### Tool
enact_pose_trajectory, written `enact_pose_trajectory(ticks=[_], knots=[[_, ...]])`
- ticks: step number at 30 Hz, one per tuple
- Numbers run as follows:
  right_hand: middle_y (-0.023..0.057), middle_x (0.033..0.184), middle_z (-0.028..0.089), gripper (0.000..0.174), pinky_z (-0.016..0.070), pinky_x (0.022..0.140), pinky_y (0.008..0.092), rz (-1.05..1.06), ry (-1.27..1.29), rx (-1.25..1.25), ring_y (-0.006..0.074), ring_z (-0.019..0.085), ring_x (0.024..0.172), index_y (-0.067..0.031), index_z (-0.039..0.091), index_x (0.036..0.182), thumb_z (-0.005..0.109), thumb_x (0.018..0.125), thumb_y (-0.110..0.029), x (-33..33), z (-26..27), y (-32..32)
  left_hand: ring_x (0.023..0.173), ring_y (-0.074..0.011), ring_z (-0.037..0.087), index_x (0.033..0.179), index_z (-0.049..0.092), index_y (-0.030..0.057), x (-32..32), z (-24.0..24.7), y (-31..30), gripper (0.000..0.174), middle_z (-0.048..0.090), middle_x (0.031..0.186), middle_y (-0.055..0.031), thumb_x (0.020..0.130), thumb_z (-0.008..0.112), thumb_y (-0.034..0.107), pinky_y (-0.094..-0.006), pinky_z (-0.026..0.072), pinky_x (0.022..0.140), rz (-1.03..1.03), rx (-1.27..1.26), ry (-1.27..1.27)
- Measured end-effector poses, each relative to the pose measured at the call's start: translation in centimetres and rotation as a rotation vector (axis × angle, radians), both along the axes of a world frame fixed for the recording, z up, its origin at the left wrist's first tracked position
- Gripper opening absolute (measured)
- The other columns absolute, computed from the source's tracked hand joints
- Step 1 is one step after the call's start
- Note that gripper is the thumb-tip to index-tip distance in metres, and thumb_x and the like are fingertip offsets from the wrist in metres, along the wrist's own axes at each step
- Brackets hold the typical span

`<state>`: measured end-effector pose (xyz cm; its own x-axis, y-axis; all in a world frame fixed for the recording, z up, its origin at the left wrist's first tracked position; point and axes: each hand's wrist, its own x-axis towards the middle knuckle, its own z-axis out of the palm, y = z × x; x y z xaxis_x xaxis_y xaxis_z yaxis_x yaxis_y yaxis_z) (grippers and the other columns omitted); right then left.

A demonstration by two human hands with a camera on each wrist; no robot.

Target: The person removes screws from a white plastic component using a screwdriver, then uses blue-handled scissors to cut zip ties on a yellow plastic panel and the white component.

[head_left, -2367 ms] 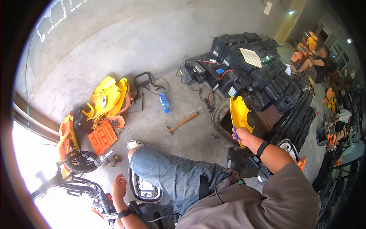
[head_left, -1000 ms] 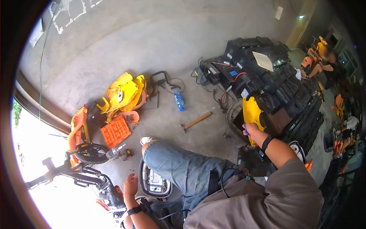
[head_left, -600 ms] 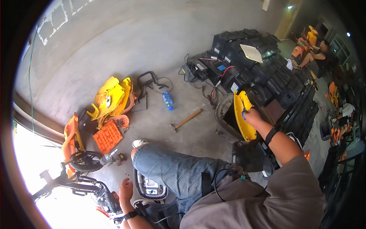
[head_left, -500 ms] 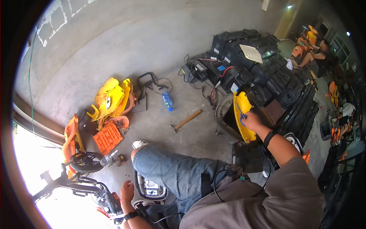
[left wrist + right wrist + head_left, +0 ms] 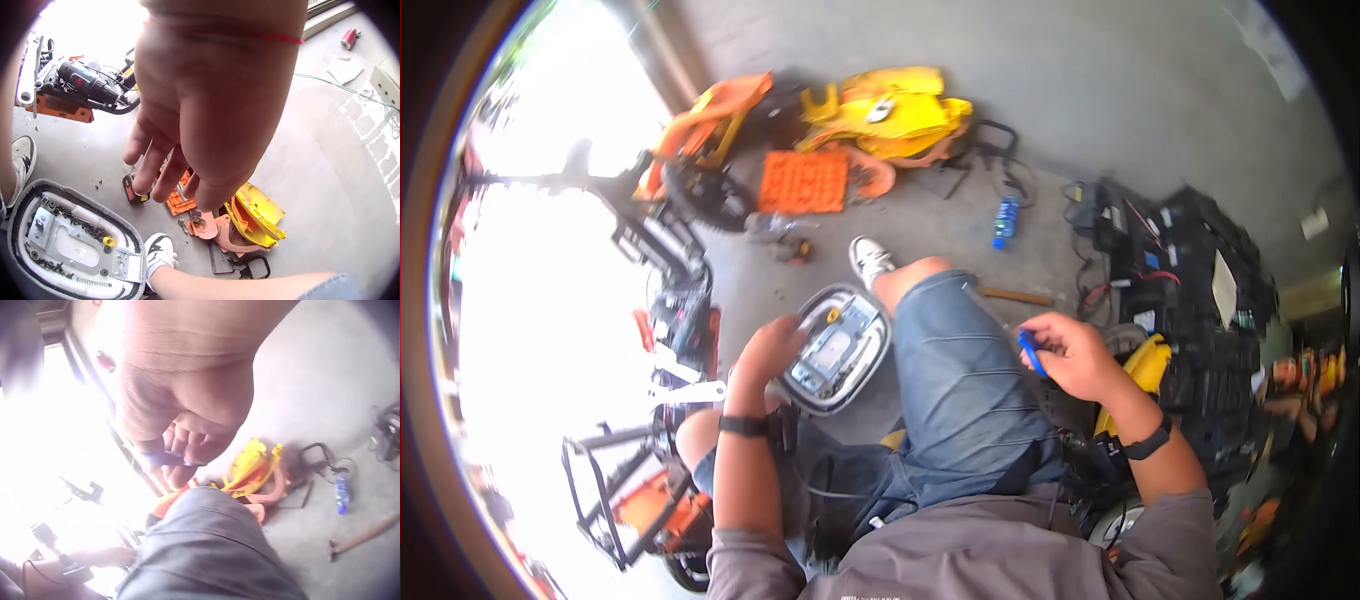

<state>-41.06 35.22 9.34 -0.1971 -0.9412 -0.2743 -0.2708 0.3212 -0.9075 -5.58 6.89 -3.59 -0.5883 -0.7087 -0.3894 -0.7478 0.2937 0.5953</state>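
Observation:
My right hand (image 5: 1075, 355) grips a blue-handled tool (image 5: 1031, 352) above the right thigh. A thin pale shaft seems to run from it toward the knee; its exact kind is blurred. In the right wrist view the blue handle (image 5: 169, 459) crosses under the curled fingers. My left hand (image 5: 772, 350) holds nothing, its fingers loosely hanging in the left wrist view. It is beside an oval white seat-like shell (image 5: 876, 372) with a dark rim, which contains a metal plate, screws, a spring and a yellow ring. A yellow curved panel (image 5: 1145, 372) lies beyond my right hand.
A hammer (image 5: 362, 539) and a blue bottle (image 5: 1006, 222) lie on the floor. Yellow panels (image 5: 900, 115), an orange grid tray (image 5: 803, 182) and a cordless drill (image 5: 785, 240) are ahead. Black battery cases (image 5: 1190, 270) are piled right; a bike frame (image 5: 670, 250) stands left.
My right hand has left the yellow panel and come in over the thigh with the blue-handled tool. My left hand has moved near the shell. The head view has turned left and down.

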Motion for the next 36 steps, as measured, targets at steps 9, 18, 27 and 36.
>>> enact_pose_trajectory(ticks=[9,18,27,36], knots=[[0.0181,0.095,0.072,0.034,0.0547,0.072,0.0386,0.512,0.53,0.091,0.0273,0.071,0.085,0.0017,0.062,0.116,0.069,0.086,-0.013,11.3,1.9,-21.3,0.108,-0.0367,0.064,0.137,0.049,0.0028,4.2,3.4,-3.3,0.052,0.068,0.114,-0.0224,0.095,0.056,0.031,-0.0442,0.0497,0.095,0.417,-0.281,-0.029],[0.0208,0.113,0.07,0.033,0.0535,0.09,0.0421,0.763,0.856,0.809,0.0353,0.068,0.107,-0.003,0.073,0.107,0.061,0.083,-0.023,17.9,-25.5,-29.1,0.097,-0.0344,0.069,0.123,0.061,-0.001,9.9,2.7,-6.6,0.045,0.072,0.098,-0.0186,0.092,0.058,0.031,-0.0399,0.0525,0.088,0.73,-0.318,-0.018],[0.0228,0.116,0.068,0.038,0.0511,0.094,0.0454,0.563,0.739,0.916,0.0387,0.064,0.112,-0.0029,0.071,0.108,0.064,0.085,-0.033,20.0,-35.6,-17.8,0.102,-0.0371,0.068,0.127,0.057,-0.0021,11.3,3.3,-8.1,0.049,0.071,0.104,-0.0222,0.091,0.058,0.031,-0.0422,0.0515,0.092,0.726,-0.174,0.087],[0.0205,0.116,0.069,0.033,0.0522,0.093,0.0455,0.741,0.827,0.834,0.0363,0.066,0.111,-0.0035,0.07,0.111,0.06,0.088,-0.026,24.0,-33.2,-21.6,0.105,-0.0394,0.066,0.121,0.06,-0.0061,12.2,2.5,-8.2,0.047,0.069,0.107,-0.0266,0.091,0.055,0.031,-0.0444,0.051,0.094,0.743,-0.17,0.18]])
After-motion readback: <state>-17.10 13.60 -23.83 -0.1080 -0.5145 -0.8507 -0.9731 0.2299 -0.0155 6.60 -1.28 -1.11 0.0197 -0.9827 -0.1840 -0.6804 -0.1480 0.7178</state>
